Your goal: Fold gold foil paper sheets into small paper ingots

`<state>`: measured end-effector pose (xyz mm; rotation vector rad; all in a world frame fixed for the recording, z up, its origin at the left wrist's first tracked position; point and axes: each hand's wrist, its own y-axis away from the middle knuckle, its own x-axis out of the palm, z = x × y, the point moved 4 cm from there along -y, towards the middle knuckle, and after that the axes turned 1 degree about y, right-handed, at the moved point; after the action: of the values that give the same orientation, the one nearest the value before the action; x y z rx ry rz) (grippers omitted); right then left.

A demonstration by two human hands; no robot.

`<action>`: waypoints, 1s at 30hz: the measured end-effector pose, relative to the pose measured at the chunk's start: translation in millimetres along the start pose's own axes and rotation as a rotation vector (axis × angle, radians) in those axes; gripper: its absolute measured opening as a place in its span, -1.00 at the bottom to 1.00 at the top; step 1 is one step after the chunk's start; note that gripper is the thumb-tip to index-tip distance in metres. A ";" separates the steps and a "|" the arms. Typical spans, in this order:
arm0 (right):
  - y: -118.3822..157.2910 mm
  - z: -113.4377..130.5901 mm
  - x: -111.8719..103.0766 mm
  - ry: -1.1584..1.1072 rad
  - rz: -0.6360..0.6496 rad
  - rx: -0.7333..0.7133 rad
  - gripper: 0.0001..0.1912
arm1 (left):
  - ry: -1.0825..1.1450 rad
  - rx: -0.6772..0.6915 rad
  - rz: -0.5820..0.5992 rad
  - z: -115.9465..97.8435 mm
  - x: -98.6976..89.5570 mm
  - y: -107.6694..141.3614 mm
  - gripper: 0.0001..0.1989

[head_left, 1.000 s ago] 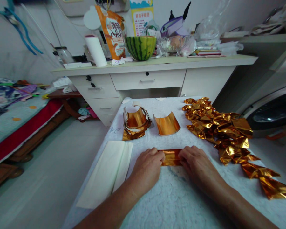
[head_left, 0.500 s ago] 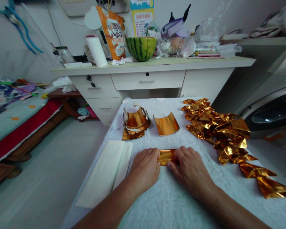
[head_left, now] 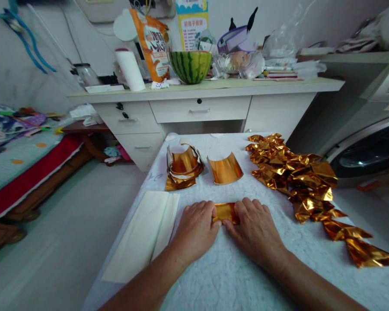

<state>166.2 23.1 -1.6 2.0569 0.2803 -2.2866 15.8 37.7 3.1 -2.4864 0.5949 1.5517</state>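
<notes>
Head view: left hand and right hand both have fingers and thumbs clamped on some gold foil on the table. They're covering its ends, so can't make those out. Curled sheet just beyond; shiny pile off right, too jumbled to count. Washing machine is cut off at the edge.
</notes>
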 end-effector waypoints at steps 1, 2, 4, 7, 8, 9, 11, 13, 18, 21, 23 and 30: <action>0.2 -0.1 -0.1 -0.001 -0.001 0.000 -0.67 | -0.015 -0.015 -0.023 0.1 -0.1 -0.1 -0.93; 0.4 -0.2 -0.3 -0.003 -0.004 0.001 -0.67 | -0.029 -0.039 -0.047 0.9 0.0 -0.3 -0.91; 0.9 -0.1 -0.6 -0.007 -0.005 0.003 -0.68 | -0.010 -0.076 -0.089 2.8 1.6 -0.8 -0.86; 1.5 0.3 -1.2 -0.010 0.006 0.008 -0.67 | 0.047 -0.092 -0.152 5.7 4.8 -1.9 -0.77; 1.7 0.5 -1.5 -0.011 0.010 0.008 -0.66 | 0.059 -0.088 -0.162 6.3 6.1 -2.2 -0.76; 1.7 0.7 -1.7 -0.011 0.013 0.008 -0.66 | 0.067 -0.084 -0.167 6.7 7.2 -2.4 -0.76; 1.3 0.9 -2.1 -0.013 0.018 0.007 -0.64 | 0.071 -0.084 -0.167 7.3 8.7 -2.5 -0.76; 0.4 0.8 -1.8 -0.011 0.022 0.009 -0.63 | 0.066 -0.086 -0.163 7.3 9.1 -2.3 -0.75; -0.7 0.3 -0.4 -0.001 0.016 0.012 -0.61 | 0.046 -0.085 -0.125 6.8 9.8 -2.9 -0.74; 0.3 0.7 -0.8 -0.002 0.006 0.010 -0.60 | 0.032 -0.082 -0.119 7.1 10.0 -3.7 -0.74; 0.5 1.1 -1.6 -0.003 0.009 0.010 -0.62 | 0.028 -0.082 -0.119 7.5 9.8 -3.8 -0.74; 1.2 -4.4 -3.3 -0.071 0.020 0.006 -0.76 | 0.010 -0.068 -0.111 7.3 8.3 -3.7 -0.73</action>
<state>171.1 22.5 1.2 1.9669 0.2477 -2.3457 14.5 41.3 -7.9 -2.5301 0.4041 1.5439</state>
